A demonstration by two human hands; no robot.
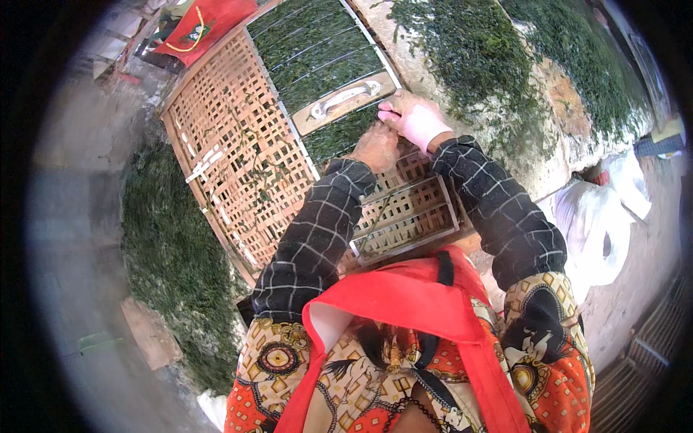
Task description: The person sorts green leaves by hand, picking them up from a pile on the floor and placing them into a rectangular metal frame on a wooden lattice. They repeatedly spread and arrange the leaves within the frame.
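Note:
A slatted metal frame (352,17) lies on a large woven bamboo tray (227,157). Dark green shredded leaves (319,40) fill its far sections. Across its middle runs a wooden bar (309,122) carrying a white metal handle (346,99). My left hand (376,147) has curled fingers at the leaves just below the bar. Close beside it, my right hand (416,120) rests by the bar's right end, its fingers bent toward the left hand. Whether either hand pinches leaves is hidden. In the near sections of the frame, the bare weave shows through.
Loose leaf heaps (471,65) cover the pale surface to the right. Another leaf heap (168,260) lies left of the tray. A red bag (216,27) with a yellow cord is at the far left. White plastic bags (590,222) hang at the right.

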